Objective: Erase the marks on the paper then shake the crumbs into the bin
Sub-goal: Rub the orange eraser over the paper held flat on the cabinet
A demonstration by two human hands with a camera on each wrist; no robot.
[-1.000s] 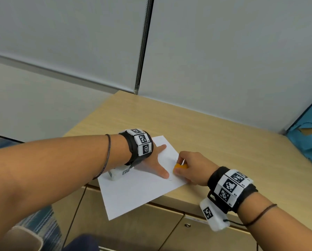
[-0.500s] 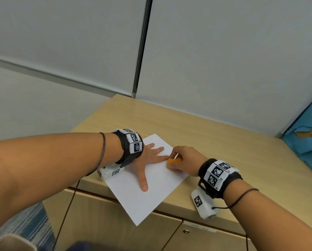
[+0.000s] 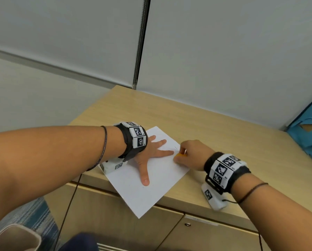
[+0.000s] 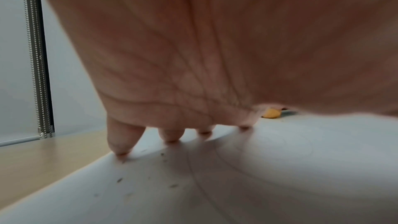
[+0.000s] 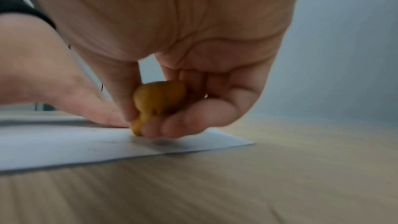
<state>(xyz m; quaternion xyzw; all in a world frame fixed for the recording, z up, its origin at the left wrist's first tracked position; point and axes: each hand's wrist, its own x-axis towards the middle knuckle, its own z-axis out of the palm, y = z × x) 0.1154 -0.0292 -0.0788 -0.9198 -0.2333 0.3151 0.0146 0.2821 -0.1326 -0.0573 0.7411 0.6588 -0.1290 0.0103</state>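
Observation:
A white sheet of paper [image 3: 157, 183] lies on the wooden cabinet top [image 3: 206, 127], one corner hanging over the front edge. My left hand [image 3: 151, 154] lies flat on the sheet with fingers spread, pressing it down. My right hand [image 3: 187, 154] pinches an orange eraser [image 3: 180, 155] and holds its tip on the paper near the right edge, beside a faint pencil mark [image 3: 176, 147]. In the right wrist view the eraser [image 5: 157, 101] sits between thumb and fingers. Dark eraser crumbs [image 4: 150, 173] dot the paper [image 4: 258, 185] under my left palm.
A beige bin [image 3: 12, 238] shows at the bottom left, below the cabinet. Cabinet doors [image 3: 133, 227] run under the top. Grey partition walls [image 3: 224, 51] stand behind. A blue bag [image 3: 309, 134] is at the right edge.
My left hand has gone from a closer hold to a flat spread on the paper. The right hand with the eraser has kept rubbing near the sheet's right edge, shifting slightly.

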